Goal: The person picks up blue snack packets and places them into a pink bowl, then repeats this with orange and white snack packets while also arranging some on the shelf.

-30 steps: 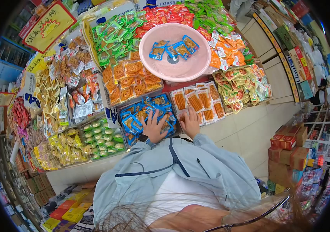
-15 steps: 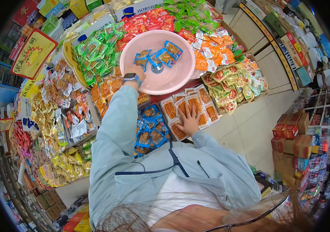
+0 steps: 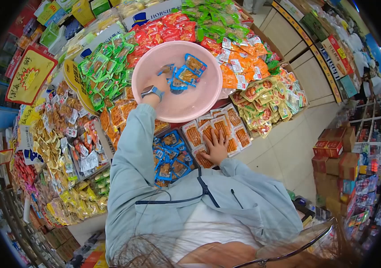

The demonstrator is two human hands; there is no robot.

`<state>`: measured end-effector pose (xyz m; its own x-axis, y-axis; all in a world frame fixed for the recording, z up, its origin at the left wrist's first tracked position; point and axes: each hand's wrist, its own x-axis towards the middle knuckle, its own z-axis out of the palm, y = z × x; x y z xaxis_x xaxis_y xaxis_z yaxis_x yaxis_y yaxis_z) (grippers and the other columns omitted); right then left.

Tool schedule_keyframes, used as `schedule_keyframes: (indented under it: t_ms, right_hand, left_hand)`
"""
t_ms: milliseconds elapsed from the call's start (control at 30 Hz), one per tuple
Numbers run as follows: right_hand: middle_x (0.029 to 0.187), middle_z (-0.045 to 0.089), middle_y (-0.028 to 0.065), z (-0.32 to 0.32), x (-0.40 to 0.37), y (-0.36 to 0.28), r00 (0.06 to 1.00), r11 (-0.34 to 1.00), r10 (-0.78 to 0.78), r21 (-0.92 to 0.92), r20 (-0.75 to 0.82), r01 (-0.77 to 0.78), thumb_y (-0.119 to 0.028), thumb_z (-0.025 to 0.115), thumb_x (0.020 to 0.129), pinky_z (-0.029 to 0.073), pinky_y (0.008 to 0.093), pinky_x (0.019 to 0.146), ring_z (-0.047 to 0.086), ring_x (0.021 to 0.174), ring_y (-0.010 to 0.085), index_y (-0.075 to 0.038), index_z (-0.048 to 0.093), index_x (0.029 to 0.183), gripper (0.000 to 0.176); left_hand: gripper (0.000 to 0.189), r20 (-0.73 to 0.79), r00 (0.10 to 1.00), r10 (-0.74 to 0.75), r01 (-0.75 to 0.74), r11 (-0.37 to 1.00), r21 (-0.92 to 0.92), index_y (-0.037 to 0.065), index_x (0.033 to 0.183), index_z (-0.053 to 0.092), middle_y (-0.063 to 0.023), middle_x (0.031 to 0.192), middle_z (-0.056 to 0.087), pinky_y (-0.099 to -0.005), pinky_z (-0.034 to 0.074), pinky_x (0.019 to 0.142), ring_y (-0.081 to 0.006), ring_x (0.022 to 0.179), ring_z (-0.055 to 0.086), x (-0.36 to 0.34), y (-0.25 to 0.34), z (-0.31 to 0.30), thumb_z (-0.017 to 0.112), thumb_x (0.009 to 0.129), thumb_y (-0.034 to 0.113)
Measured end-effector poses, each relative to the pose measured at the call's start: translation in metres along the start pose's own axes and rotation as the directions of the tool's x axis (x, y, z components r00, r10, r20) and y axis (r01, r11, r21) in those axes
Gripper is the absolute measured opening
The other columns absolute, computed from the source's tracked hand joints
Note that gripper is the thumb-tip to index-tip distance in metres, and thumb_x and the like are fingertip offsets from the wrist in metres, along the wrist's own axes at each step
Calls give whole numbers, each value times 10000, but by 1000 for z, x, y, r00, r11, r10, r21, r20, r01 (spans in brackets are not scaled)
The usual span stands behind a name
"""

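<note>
My left hand [image 3: 158,83], with a blue-strapped smartwatch on its wrist, reaches down inside a pink plastic basket [image 3: 178,115]. Its fingers are bent round a blue snack packet [image 3: 166,69], partly hiding it. Just right of these fingers lie more blue snack packets [image 3: 188,76] in a loose cluster on the basket floor. Palm down, my right hand [image 3: 217,148] rests on rows of flat clear packs of orange snack sticks [image 3: 194,135], its fingers spread apart. A pile of similar blue packets [image 3: 171,161] sits in a bin between my two arms.
Green packets [image 3: 103,78], red packets [image 3: 163,33] and orange packets [image 3: 244,62] surround the basket. Beige packets [image 3: 262,105] fill the right corner of the stand. A yellow price sign [image 3: 31,76] rises at the left. Stacked cartons [image 3: 333,154] stand across the tiled aisle.
The view has shifted slightly, so the basket appears lower. My left hand has moved a little up and right inside the basket, among the blue packets. My right hand stays spread on the packs.
</note>
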<state>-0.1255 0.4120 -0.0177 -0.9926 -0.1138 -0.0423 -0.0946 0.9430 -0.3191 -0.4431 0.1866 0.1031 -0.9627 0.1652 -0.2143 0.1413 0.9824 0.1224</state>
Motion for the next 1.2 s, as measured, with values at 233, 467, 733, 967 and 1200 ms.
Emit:
schedule_keyframes:
  t_ms: [233, 467, 733, 967, 1200]
  right_hand:
    - [1598, 212, 159, -2, 0, -3, 1000, 999, -3, -37, 8, 4, -658, 621, 776, 43, 701, 1105, 103, 1451, 487, -292, 382, 1492, 838]
    - [1612, 178, 136, 5, -1, -2, 1000, 995, -28, -98, -8, 27, -642, 637, 774, 35, 690, 1111, 82, 1461, 466, -288, 364, 1502, 854]
    - [1611, 180, 134, 4, -1, -5, 1000, 991, -30, -133, 6, 30, -605, 652, 771, 37, 692, 1107, 77, 1464, 458, -279, 369, 1499, 847]
    - [1613, 176, 132, 11, -3, -2, 997, 991, -53, -128, -47, 46, -596, 648, 778, 36, 689, 1110, 78, 1466, 456, -280, 362, 1502, 840]
    - [1615, 169, 133, 10, -4, -1, 998, 991, -50, -125, -43, 44, -615, 622, 797, 30, 682, 1117, 76, 1470, 449, -283, 356, 1506, 826]
  left_hand:
    - [581, -511, 857, 68, -348, 808, -475, 109, 1282, 564, -199, 1109, 514, -457, 480, 881, -403, 996, 578, -195, -4, -76, 664, 713, 47]
    - [531, -372, 865, -337, 114, 853, -509, 91, 1237, 592, -185, 1131, 470, -449, 453, 880, -385, 1025, 534, -345, -64, 96, 728, 724, 93]
    - [682, -384, 773, -505, 255, 801, -541, 46, 1358, 500, -203, 1158, 428, -456, 407, 904, -379, 1054, 468, -389, -80, 147, 745, 729, 148]
    - [653, -470, 739, -483, 137, 790, -597, 27, 1371, 492, -216, 1186, 462, -459, 403, 947, -395, 1101, 480, -350, -96, 141, 687, 751, 93]
    - [376, -380, 908, -178, 54, 947, -316, 103, 1073, 700, -119, 1151, 635, -466, 434, 995, -368, 1124, 534, -304, -133, 156, 515, 786, -55]
